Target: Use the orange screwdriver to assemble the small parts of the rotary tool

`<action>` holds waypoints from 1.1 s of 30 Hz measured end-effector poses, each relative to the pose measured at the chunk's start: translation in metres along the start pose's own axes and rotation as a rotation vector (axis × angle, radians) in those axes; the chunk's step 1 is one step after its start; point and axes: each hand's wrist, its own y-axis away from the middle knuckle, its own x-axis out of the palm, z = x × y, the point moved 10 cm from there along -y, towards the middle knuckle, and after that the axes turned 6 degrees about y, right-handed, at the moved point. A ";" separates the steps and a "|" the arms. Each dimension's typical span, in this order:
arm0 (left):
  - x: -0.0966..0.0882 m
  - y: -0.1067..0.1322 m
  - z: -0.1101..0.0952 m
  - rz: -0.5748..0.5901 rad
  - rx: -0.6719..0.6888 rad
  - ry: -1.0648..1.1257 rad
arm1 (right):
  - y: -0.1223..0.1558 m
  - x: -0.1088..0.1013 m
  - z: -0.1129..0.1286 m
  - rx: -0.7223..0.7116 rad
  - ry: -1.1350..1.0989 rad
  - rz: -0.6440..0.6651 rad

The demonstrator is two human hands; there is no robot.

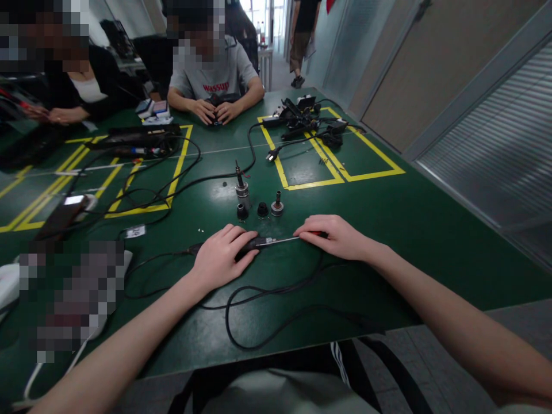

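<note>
My left hand (224, 253) is closed round a black corded tool body (249, 246) lying on the green table. At its right end some silvery parts (268, 240) are exposed. A screwdriver (282, 239) with a thin metal shaft and a bit of red handle is pinched in my right hand (334, 234); its tip reaches these parts, though exact contact is unclear. Just beyond my hands stand a tall metal cylinder with a thin spindle (242, 188), a black collar (242, 212), a black cap (263, 209) and a round metal piece with a stem (277, 206).
Black cable (241, 345) loops near the table's front edge. A power strip (62, 217) lies left, near a blurred-out object. Black corded devices (297, 118) sit around yellow tape outlines (314, 183). Across the table (431, 241) a person in grey (215, 75) handles something black.
</note>
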 end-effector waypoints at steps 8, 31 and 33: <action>-0.001 0.000 -0.001 -0.007 0.013 -0.014 | 0.002 -0.003 0.006 -0.045 -0.020 -0.026; 0.000 0.000 0.000 -0.010 0.012 -0.002 | 0.005 -0.015 0.019 -0.178 -0.091 -0.128; 0.000 0.000 0.000 -0.007 0.009 -0.001 | 0.005 -0.016 0.018 -0.166 -0.114 -0.129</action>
